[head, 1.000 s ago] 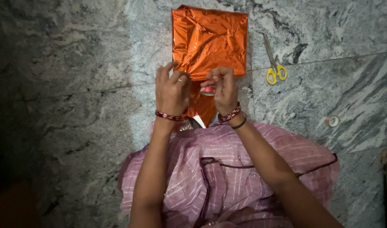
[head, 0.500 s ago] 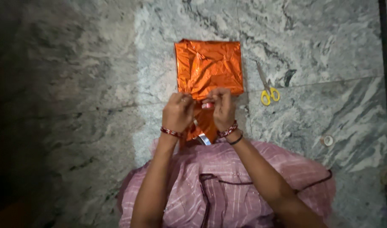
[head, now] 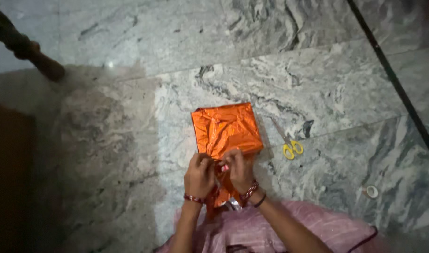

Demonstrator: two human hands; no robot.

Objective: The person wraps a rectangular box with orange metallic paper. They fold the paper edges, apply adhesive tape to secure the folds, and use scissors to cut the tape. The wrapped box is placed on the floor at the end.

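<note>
My view has tipped up since before; my left hand [head: 199,177] and right hand [head: 238,170] still pinch a small red tape roll [head: 223,167] over the orange parcel [head: 227,129]

A grey-and-white marble floor [head: 130,56] carries everything here. An orange foil-wrapped parcel [head: 227,127] lies flat on it. Just to the parcel's right lie yellow-handled scissors [head: 286,143], blades pointing away from the person. Well apart, further right, a small tape roll [head: 371,191] rests on the stone.
</note>
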